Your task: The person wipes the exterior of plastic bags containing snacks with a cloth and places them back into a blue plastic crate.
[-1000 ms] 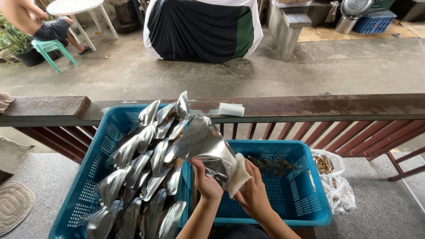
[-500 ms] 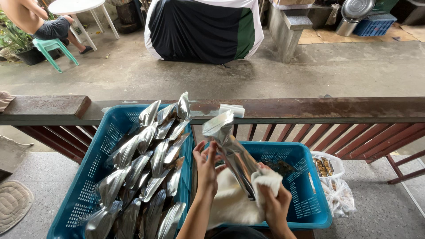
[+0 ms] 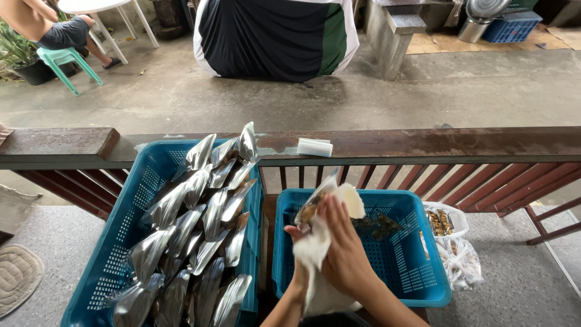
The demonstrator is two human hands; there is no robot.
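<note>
Head view, looking down past a wooden railing [image 3: 423,145] onto two blue crates.

Right hand [image 3: 345,248] pressed flat over a white cloth [image 3: 315,251], grip closed on the cloth and on the silver pouch [image 3: 311,206] wrapped inside it, held above the near rim of the small blue crate [image 3: 417,266]. Left hand [image 3: 296,233] mostly hidden behind the cloth, only fingertips showing at the pouch's lower edge; cannot tell how firmly closed, though touching the pouch. Pouch top poking out above the cloth, tilted up toward the railing.

Just to the left, large blue crate [image 3: 139,200] packed with upright silver pouches [image 3: 200,224] in rows. Inside the small crate, a dark clump of dried food [image 3: 378,227] behind the hands. Beyond its right wall, clear plastic bags [image 3: 457,254] on the floor. Small white block [image 3: 315,147] lying on the railing. Farther off, a dark covered shape [image 3: 272,36], a green plastic chair [image 3: 63,60] with a seated person.

Compared with half a second ago: pouch no longer standing tall and exposed between the hands, now lowered and largely covered by the cloth; right hand moved up from the pouch's lower end onto the front of the cloth.
</note>
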